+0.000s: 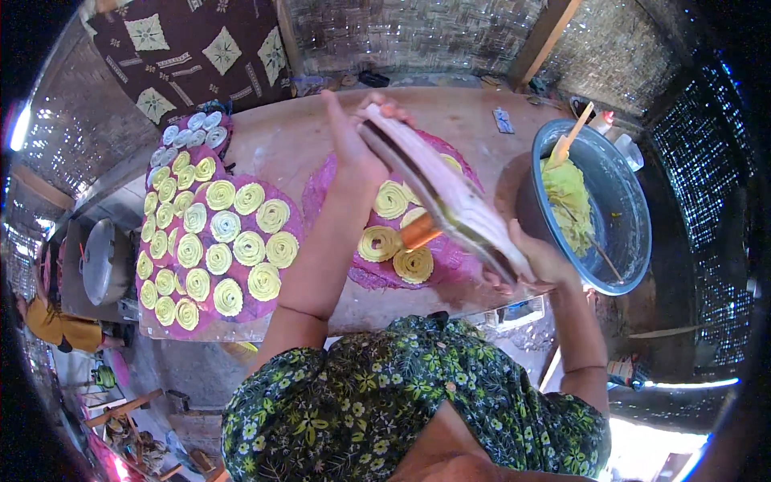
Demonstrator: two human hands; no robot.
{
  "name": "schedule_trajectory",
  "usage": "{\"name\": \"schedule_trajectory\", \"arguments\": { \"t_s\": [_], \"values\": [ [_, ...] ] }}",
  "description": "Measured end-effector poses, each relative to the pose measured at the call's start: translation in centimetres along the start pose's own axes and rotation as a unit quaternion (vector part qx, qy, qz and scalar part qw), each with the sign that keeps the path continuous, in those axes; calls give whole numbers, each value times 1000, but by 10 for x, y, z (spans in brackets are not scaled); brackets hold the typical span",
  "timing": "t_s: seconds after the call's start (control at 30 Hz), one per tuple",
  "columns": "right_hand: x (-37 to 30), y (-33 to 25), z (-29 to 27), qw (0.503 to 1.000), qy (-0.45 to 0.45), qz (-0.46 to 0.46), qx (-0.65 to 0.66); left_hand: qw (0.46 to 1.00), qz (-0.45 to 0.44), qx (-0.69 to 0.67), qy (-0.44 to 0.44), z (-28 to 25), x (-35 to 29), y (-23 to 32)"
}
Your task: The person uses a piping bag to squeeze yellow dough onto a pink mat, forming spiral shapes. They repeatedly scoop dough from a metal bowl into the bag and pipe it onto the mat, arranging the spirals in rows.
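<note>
Fingers (391, 108) of the left hand (363, 157) curl over the far end of a long, two-layered wooden press (442, 173), the thumb standing off, while those of the right hand (548, 261) wrap its near end. The press slants above the counter (482, 116), an orange-brown cylinder (420, 231) showing below its left edge, over yellow coils (390, 199) on a pink mesh mat (454, 263). Whether the cylinder touches a coil cannot be told. Even pressure from both ends seems wise, since a one-sided squeeze could twist the press and leave a coil lopsided; bringing the left thumb in should firm the hold. Keeping the cylinder low and steady would likely help each round lie neatly. Left of these, another pink mat (273, 189) carries spaced coils, a fair guide for size. Rightward, a blue-grey basin (617, 189) holds yellow dough (566, 193) and a spatula (560, 151), apparently within reach.
</note>
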State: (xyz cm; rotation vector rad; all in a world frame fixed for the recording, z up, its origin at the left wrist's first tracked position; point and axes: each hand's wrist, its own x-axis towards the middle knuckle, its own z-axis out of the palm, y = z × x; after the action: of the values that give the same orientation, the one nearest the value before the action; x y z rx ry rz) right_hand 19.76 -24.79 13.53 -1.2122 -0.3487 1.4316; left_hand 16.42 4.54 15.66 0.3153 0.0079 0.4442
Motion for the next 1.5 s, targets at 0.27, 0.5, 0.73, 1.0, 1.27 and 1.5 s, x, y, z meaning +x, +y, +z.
{"name": "schedule_trajectory", "arguments": {
  "t_s": [0.27, 0.5, 0.73, 1.0, 1.27, 1.5],
  "values": [
    [-8, 2, -30, 983, 126, 102, -86, 977, -139, -158, 42, -98, 58, -107],
    [12, 17, -29, 950, 225, 119, -180, 986, -109, -120, 41, -119, 66, -110],
    [-3, -5, -1, 924, 287, 79, -240, 980, -124, -154, -11, -85, 60, -98],
    [-9, -8, -5, 898, 318, 40, -300, 978, -146, -147, -35, -59, 59, -85],
    [-22, 16, -16, 929, 297, 100, -198, 971, -156, -153, 97, -75, 32, -116],
    [13, 44, -39, 980, 137, -83, 116, 955, -163, -233, -82, -84, 58, -94]
  ]
}}
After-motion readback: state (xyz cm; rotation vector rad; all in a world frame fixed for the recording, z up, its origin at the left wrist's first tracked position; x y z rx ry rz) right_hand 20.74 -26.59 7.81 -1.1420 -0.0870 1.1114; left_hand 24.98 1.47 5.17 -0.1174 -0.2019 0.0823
